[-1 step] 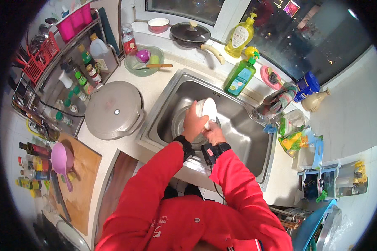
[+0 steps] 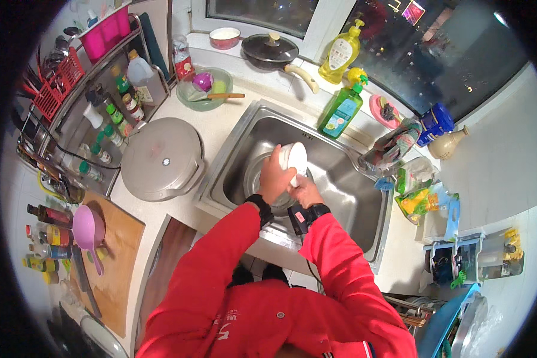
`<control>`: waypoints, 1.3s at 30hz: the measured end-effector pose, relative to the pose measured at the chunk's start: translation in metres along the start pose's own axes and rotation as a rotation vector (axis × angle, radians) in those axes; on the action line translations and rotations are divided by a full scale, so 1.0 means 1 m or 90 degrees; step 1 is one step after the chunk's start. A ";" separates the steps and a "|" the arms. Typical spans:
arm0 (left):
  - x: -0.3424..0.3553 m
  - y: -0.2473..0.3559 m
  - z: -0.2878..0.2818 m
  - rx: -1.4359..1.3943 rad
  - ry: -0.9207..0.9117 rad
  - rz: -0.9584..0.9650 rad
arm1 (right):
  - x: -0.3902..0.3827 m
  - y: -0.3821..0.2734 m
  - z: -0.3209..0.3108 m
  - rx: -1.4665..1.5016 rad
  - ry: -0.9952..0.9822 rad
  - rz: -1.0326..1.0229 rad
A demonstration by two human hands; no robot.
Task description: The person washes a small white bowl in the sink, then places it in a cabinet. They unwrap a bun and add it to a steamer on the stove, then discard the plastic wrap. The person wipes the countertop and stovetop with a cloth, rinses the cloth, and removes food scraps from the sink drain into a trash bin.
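Over the stainless sink (image 2: pixel 355 218), a white bowl (image 2: pixel 295 158) is tilted on its side in both of my hands. My left hand (image 2: pixel 274 176) wraps round its left and lower side. My right hand (image 2: pixel 304 192) has its fingers closed at the lower right edge of the bowl, partly hidden by it. Beneath them a round metal basin (image 2: pixel 250 173) sits in the sink, largely covered by my hands and the bowl. Both wrists carry black straps, with a dark device at the right one.
Green (image 2: pixel 340 113) and yellow (image 2: pixel 337 56) pump bottles stand behind the sink. A lidded appliance (image 2: pixel 155 155) and a bowl with vegetables (image 2: pixel 191 95) are to the left, beyond a cutting board (image 2: pixel 119 262) with pink pot and knife. Cloths (image 2: pixel 394 146) and packets (image 2: pixel 423 203) lie right.
My hands and the white bowl have shifted very slightly downward. The surroundings look the same.
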State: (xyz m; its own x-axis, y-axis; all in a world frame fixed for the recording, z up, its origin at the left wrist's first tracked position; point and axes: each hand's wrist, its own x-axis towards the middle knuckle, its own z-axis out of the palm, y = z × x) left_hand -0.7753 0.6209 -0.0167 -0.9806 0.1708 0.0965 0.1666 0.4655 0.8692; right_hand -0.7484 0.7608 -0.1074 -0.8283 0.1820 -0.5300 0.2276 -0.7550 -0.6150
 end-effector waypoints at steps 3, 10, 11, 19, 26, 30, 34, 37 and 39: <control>0.000 0.010 -0.007 0.033 0.021 0.223 | 0.004 -0.011 0.001 0.086 -0.046 0.115; -0.002 0.033 -0.038 0.173 -0.040 0.457 | -0.027 -0.056 0.031 -0.189 -0.021 -0.059; -0.003 0.035 -0.041 0.184 -0.048 0.475 | -0.033 -0.060 0.036 -0.219 -0.023 -0.109; 0.004 0.041 -0.044 0.202 -0.064 0.509 | -0.048 -0.073 0.039 -0.392 -0.002 -0.267; 0.002 0.050 -0.045 0.172 -0.078 0.477 | -0.048 -0.084 0.037 -0.381 -0.018 -0.299; -0.001 0.052 -0.047 0.200 -0.010 0.460 | -0.047 -0.097 0.034 -0.488 -0.048 -0.221; 0.001 0.045 -0.054 0.177 0.031 0.379 | -0.039 -0.099 0.006 -0.367 -0.216 -0.156; -0.003 0.033 -0.063 0.169 0.063 0.339 | -0.032 -0.075 -0.020 -1.634 0.003 0.063; -0.005 0.021 -0.071 0.155 0.078 0.303 | -0.014 -0.065 -0.016 -1.385 0.149 -0.324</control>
State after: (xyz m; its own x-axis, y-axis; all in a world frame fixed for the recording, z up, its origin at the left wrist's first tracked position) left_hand -0.7743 0.5683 0.0358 -0.7937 0.3155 0.5201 0.5994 0.5515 0.5801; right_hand -0.7433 0.8174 -0.0687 -0.9630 0.2477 -0.1064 0.2579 0.9614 -0.0964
